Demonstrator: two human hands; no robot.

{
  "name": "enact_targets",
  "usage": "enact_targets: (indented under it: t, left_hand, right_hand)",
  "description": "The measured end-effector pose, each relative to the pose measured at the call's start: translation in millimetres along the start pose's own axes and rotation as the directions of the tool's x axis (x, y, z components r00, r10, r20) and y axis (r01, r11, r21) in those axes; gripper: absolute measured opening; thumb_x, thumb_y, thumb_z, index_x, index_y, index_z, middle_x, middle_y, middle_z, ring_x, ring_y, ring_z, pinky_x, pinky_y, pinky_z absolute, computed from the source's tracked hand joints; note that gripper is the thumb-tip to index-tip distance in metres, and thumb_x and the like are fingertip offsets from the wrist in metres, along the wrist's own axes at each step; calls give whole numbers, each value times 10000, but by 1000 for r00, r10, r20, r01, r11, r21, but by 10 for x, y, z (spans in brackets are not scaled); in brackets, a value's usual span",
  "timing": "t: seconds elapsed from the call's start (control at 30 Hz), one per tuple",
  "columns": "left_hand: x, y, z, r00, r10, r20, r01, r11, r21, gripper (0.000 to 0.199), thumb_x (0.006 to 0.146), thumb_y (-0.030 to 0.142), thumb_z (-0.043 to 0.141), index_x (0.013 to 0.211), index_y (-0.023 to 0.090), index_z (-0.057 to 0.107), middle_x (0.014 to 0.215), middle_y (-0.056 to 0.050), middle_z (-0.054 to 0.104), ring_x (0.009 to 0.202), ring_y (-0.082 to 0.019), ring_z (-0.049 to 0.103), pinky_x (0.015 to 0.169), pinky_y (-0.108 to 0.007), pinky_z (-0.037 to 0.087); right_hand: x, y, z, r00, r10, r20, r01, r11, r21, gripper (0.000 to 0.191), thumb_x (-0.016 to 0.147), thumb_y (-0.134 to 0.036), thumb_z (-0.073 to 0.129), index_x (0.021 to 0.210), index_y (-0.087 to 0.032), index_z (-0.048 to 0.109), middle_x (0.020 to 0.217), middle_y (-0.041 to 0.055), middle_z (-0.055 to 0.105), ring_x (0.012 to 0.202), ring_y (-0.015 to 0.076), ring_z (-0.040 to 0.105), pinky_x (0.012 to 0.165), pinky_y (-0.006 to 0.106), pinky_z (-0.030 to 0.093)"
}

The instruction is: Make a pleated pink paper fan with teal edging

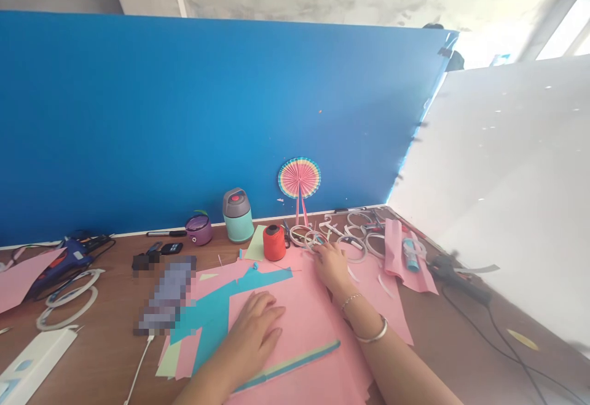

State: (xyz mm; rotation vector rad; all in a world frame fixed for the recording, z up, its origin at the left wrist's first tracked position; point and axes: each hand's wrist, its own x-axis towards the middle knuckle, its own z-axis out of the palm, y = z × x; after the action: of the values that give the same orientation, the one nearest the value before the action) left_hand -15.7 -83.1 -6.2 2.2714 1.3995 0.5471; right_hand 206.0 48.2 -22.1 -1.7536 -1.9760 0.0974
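Well, the left hand [255,331] is resting palm down, released and loosely spread, on a pink sheet [304,319], which is lying in front of the person, over other coloured papers, with a green-and-blue strip [295,365] running along its near side. The right hand [332,265] is stretching beyond it, fingertips meeting the near side of some white rings [299,236]; whether they are grasping anything, I cannot tell. Behind, a mint flask [238,225] is standing upright, its grey lid covering its contents. Beside it a purple cup [199,231] is sitting, something green showing at its rim; its inside is staying unclear. On a light blue tube [411,256], any lettering is blurring beyond reading.
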Motion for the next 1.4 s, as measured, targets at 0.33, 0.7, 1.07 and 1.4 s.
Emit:
enact_targets:
  t: [0.33, 0.7, 1.07, 1.4]
  left_hand:
    - [-5, -10, 30, 989, -17, 148, -10, 983, 182, 458, 895, 145, 332, 1306, 256, 503, 1407, -77, 457, 1311, -252, 387, 1097, -501, 285]
    - [413, 194, -288, 944, -9, -331, -6, 999, -44, 316, 875, 211, 435, 1122, 266, 625, 1183, -60, 589, 1133, -234, 513, 977, -428, 427]
    - [529, 71, -60, 904, -246, -351, 34, 857, -514, 231, 848, 378, 521, 922, 211, 663, 952, -64, 671, 867, -210, 625, 757, -334, 522]
    - [545, 114, -1, 866, -459, -200, 36, 456, -889, 265, 751, 410, 643, 828, 171, 560, 744, -22, 652, 743, -179, 647, 740, -326, 519]
  right_hand:
    - [-43, -78, -219, 939, 192, -284, 106, 628, 771, 208, 879, -389, 460, 945, -198, 507, 916, 76, 624, 874, 209, 574, 785, 362, 441]
    - [-110, -281, -351, 992, -84, 90, -61, 296, 953, 278, 830, -337, 479, 1011, -185, 626, 707, 13, 555, 737, 173, 535, 726, 317, 442]
    - [-246, -409, -329, 929, -286, 234, -94, 430, 898, 271, 789, -249, 471, 1001, -195, 631, 755, 22, 615, 720, 174, 579, 681, 318, 479]
    - [-392, -555, -264, 779, -610, -145, 612, 691, 384, 155, 792, -225, 539, 928, -214, 613, 911, 71, 651, 862, 215, 580, 841, 399, 422]
